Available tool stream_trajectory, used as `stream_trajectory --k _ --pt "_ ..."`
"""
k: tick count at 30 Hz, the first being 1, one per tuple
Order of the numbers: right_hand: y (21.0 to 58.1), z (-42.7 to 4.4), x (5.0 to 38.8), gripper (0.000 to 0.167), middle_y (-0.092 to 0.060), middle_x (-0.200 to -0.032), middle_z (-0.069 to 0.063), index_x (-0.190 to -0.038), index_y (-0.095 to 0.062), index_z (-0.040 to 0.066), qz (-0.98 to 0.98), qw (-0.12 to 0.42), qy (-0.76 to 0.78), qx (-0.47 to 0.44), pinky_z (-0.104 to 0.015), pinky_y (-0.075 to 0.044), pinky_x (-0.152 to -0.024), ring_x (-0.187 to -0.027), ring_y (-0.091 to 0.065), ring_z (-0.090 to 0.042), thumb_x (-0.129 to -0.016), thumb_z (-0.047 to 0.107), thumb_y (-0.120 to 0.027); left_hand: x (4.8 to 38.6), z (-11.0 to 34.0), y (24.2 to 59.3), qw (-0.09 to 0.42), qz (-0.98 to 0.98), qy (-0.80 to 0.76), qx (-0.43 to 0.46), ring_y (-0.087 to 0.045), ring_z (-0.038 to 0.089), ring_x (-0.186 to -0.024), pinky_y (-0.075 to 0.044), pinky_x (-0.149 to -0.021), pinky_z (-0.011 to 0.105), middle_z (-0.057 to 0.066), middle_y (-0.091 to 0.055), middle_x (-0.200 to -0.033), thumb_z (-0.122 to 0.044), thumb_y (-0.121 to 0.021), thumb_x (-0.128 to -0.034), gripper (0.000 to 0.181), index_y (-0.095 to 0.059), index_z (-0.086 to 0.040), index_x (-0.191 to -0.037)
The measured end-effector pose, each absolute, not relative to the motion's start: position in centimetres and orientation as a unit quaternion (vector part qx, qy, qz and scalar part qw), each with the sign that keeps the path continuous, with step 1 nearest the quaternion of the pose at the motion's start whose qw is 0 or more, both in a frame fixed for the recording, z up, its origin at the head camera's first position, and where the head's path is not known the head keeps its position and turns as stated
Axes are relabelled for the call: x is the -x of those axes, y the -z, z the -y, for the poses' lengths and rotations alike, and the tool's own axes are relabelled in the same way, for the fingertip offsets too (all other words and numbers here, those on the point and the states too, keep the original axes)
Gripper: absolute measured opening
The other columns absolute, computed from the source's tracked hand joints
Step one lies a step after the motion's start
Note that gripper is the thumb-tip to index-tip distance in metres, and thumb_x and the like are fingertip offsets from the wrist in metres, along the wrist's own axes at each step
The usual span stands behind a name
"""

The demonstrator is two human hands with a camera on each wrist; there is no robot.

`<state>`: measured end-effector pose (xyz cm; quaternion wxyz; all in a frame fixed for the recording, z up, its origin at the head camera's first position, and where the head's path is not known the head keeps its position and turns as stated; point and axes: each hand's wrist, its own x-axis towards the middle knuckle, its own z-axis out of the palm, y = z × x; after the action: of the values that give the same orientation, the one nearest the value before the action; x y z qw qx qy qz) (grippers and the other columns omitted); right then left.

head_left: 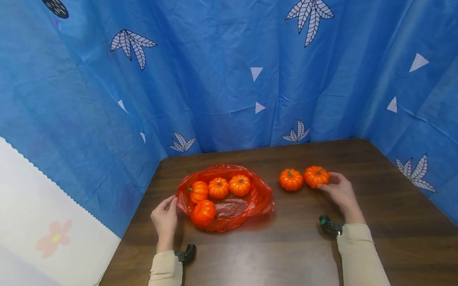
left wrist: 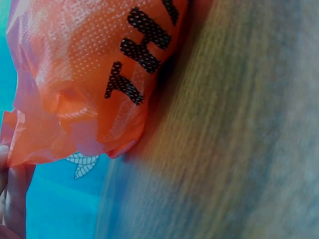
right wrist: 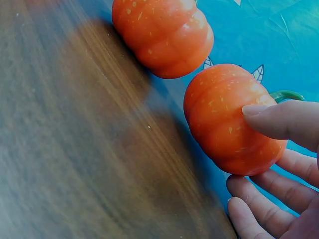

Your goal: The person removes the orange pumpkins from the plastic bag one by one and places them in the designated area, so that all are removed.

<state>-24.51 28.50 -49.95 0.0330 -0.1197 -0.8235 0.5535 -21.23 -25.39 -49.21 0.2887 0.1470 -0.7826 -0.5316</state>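
Observation:
A red plastic bag (head_left: 262, 195) lies spread open on the table, with several small orange pumpkins (head_left: 218, 188) inside. My left hand (head_left: 165, 218) pinches the bag's left rim between thumb and fingers. Black printed letters show on the bag's side (left wrist: 75, 99) in the left wrist view. Right of the bag, my right hand (head_left: 341, 192) grips a small orange pumpkin (head_left: 315, 177) with a green stem. In the right wrist view the thumb (right wrist: 279, 119) presses its side, with fingers around the other side. Another pumpkin (head_left: 290, 180) sits just left of the held one.
The brown wooden table (head_left: 250, 258) has its back edge close to a blue patterned curtain (head_left: 222, 79). More curtain hangs along the left and right sides. A white cloth with a flower print (head_left: 55, 238) is at the lower left.

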Motion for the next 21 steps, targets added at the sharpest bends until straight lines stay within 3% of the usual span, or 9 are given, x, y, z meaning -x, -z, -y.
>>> stream_trajectory --k 8,21 --pt "50.06 -28.50 24.51 0.075 -0.031 -0.154 -0.035 -0.153 -0.026 -0.005 0.825 0.032 -0.551 0.121 -0.061 -0.041 -0.110 -0.134 -0.043 -0.052 -0.096 0.020 -0.066 21.12 25.41 49.15 0.281 0.780 0.539 -0.148 -0.072 0.034 -0.099 -0.052 -0.070 0.005 0.019 -0.075 -0.110 -0.027 -0.070 -0.0948 0.028 -0.076 -0.004 -0.110" --pt "49.89 -28.25 24.41 0.076 -0.030 -0.154 -0.035 -0.154 -0.023 -0.005 0.828 0.016 -0.548 0.119 -0.061 -0.041 -0.111 -0.135 -0.041 -0.052 -0.097 0.023 -0.065 21.38 25.47 49.39 0.291 0.783 0.530 -0.148 -0.073 0.030 -0.095 -0.052 -0.070 0.005 0.018 -0.076 -0.108 -0.025 -0.071 -0.0944 0.026 -0.077 -0.004 -0.108"
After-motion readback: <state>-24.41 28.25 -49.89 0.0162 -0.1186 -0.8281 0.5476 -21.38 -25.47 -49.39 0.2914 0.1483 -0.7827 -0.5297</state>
